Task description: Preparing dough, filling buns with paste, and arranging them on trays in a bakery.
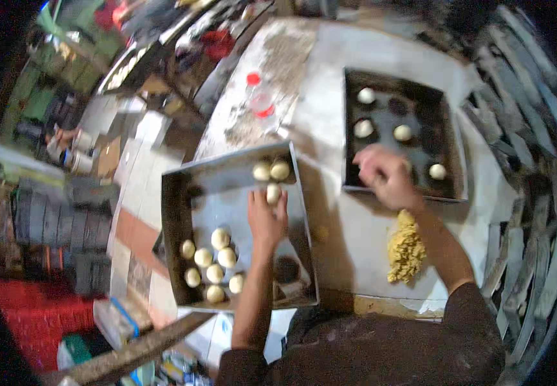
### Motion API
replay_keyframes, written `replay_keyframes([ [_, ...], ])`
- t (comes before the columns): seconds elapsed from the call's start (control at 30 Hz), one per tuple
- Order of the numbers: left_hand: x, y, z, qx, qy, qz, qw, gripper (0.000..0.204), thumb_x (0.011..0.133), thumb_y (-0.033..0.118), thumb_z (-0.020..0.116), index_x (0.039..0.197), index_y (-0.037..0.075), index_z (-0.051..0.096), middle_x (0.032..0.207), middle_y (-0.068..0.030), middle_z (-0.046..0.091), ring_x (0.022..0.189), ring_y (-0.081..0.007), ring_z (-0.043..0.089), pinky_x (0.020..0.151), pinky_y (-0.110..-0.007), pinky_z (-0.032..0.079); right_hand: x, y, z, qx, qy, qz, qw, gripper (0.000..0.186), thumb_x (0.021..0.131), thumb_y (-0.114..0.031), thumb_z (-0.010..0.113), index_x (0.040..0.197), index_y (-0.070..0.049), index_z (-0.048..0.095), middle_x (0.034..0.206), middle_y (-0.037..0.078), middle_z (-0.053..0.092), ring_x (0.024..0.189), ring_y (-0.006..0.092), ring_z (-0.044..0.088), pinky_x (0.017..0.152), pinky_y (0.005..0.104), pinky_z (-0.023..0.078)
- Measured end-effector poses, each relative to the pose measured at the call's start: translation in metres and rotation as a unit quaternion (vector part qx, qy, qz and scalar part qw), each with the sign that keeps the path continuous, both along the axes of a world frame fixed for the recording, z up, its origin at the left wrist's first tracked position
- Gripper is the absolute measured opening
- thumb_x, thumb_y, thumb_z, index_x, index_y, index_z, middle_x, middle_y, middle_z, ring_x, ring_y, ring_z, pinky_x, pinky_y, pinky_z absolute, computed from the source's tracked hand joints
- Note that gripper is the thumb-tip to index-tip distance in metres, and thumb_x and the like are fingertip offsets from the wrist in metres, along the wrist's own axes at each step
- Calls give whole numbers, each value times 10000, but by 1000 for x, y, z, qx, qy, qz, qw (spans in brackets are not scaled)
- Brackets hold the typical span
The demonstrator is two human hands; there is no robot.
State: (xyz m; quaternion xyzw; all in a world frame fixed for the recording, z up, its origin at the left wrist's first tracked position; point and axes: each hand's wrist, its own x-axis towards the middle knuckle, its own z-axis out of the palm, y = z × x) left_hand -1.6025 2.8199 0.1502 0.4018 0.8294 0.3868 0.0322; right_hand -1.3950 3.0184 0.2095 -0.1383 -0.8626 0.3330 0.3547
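Note:
My left hand [267, 222] reaches into the left metal tray [240, 209], its fingers closed around a pale dough ball [273, 193]. Two more dough balls [270, 170] sit just beyond it, near the tray's far right corner. Several others [214, 273] are grouped in the tray's near left part. Over the near edge of the right, darker tray [391, 154] is my right hand [384, 174], blurred, with its fingers curled in; what they hold, if anything, is hidden. That tray holds several spaced dough balls [402, 133].
A yellow crumbly heap [407, 251] lies on the pale table [355, 248] under my right forearm. A clear bottle with red cap [260, 96] is beyond the left tray. Stacked dark metal trays [516, 257] line the right side. A red crate [37, 321] is at lower left.

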Motion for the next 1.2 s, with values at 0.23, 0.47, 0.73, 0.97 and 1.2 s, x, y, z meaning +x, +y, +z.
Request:
replay_keyframes([
  [0.23, 108, -105, 87, 164, -74, -237, 955, 1035, 719, 48, 723, 1506, 33, 51, 1202, -227, 561, 995, -325, 604, 822, -376, 508, 30, -190, 24, -308, -22, 34, 951, 367, 916, -215, 647, 1207, 5, 601, 999, 52, 686, 904, 95, 626, 763, 247, 519],
  [0.47, 127, -217, 112, 338, -307, -98, 884, 421, 867, 93, 680, 1257, -19, 569, 971, -41, 511, 812, -73, 520, 622, -170, 426, 30, -313, 78, -25, 101, 64, 993, 464, 831, -241, 691, 1221, -7, 599, 1270, 211, 559, 1049, 282, 614, 896, 356, 480],
  [0.73, 175, -286, 125, 343, -327, -153, 867, 468, 924, 228, 578, 1294, -47, 498, 1258, -220, 493, 1135, -271, 496, 923, -361, 427, 27, -409, 34, -152, 159, -57, 974, 184, 886, -176, 589, 944, -8, 638, 792, 116, 661, 671, 216, 649, 621, 325, 495],
  [0.97, 187, -266, 81, 328, -633, -61, 699, 351, 990, 253, 523, 1141, -59, 583, 1057, -101, 651, 942, -129, 606, 805, -255, 476, 33, -346, -8, -80, 50, -115, 989, 331, 1006, -259, 406, 1001, -16, 631, 991, 119, 483, 854, 226, 533, 793, 323, 437],
  [1.2, 213, -177, 33, 218, -758, -182, 587, 408, 983, 243, 502, 1221, -88, 507, 1213, -171, 600, 1098, -237, 606, 948, -316, 487, 128, -251, -7, -289, 43, -132, 947, 206, 881, -122, 555, 995, 35, 625, 949, 126, 625, 896, 188, 609, 805, 298, 470],
])
